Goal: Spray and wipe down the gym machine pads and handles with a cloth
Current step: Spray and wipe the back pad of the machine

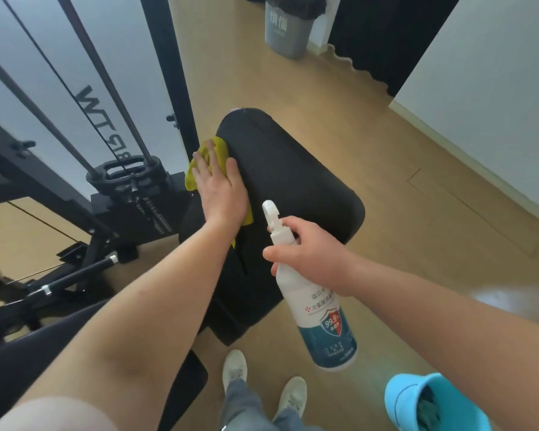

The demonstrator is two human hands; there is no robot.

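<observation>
— Now, how do we log the left hand (221, 188)?
— Fingers straight and spread, pressing the yellow cloth (191, 177) flat onto the left edge of the black pad (293, 169).
— And the right hand (308, 253)?
— We note fingers curled round the neck of the spray bottle (321, 312), over the pad's near end. Its long axis tilts: nozzle up-left toward the cloth, base toward us.

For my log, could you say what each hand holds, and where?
Right hand grips the spray bottle by its neck; left hand presses the cloth flat on the pad.
</observation>
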